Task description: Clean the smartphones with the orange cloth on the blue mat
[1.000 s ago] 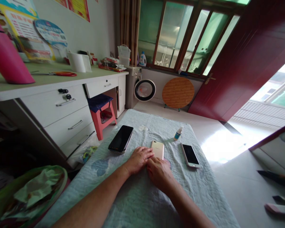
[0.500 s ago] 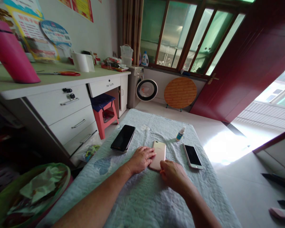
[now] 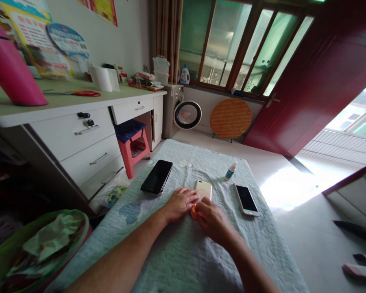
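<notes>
A gold smartphone (image 3: 204, 188) lies back side up on the quilted blue cloth (image 3: 183, 260), its camera end pointing away from me. My left hand (image 3: 181, 202) rests flat beside it, fingers stretched out with the tips at the phone's left edge. Over the lower part of the phone, my right hand (image 3: 210, 215) is closed around a small orange cloth (image 3: 194, 211), most of it hidden under the fingers. A black-screened phone (image 3: 157, 177) lies to the left, seemingly on top of another flat item. To the right are a white phone (image 3: 246, 199) and a small spray bottle (image 3: 230, 171).
A white desk (image 3: 79, 110) with drawers runs along the left, a pink flask (image 3: 15, 69) and scissors (image 3: 82, 93) on top. Under it stands a pink stool (image 3: 134, 144). A waste bin (image 3: 79, 236) is at lower left. Farther back are an open washing machine (image 3: 172, 108) and round folded table (image 3: 231, 118).
My right hand has moved left across the phone's lower part, from its right edge towards my left hand. The orange cloth now shows at its fingers. The left hand stays in place.
</notes>
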Demonstrator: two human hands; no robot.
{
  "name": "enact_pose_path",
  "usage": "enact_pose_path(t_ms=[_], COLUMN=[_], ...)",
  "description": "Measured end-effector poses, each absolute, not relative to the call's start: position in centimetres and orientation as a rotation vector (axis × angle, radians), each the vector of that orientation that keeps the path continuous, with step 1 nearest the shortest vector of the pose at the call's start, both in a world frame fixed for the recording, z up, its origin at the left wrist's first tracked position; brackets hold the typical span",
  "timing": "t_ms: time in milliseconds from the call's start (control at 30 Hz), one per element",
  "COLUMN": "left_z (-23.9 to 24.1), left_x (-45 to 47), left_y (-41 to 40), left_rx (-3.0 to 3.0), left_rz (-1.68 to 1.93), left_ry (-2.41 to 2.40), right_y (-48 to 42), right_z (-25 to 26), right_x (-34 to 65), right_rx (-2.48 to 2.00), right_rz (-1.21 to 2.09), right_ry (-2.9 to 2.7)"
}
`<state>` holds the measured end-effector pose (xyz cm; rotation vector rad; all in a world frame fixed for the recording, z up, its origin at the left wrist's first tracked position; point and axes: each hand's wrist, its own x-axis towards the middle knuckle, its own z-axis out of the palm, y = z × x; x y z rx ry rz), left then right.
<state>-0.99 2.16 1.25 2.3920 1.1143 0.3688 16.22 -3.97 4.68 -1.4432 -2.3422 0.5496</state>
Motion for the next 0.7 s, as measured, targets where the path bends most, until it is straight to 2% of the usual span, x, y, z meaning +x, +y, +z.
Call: enact_pose_path(t_ms=[233, 533, 700], left_z=[1.2, 1.1, 0.9], left_x=[-1.0, -1.1, -1.1], left_y=[2.1, 2.1, 2.1], left_rx=[2.395, 2.388, 2.392], left_rz=[0.379, 0.429, 0.421], left_ry=[1.128, 1.111, 1.112], right_y=[-4.0, -4.0, -3.7], right_z=[5.7, 4.0, 4.1], right_x=[16.2, 17.4, 17.2], right_rx=[-1.427, -1.487, -1.471], right_rz=[0.697, 0.55, 0.662], right_ry=[-2.306, -2.476, -2.416])
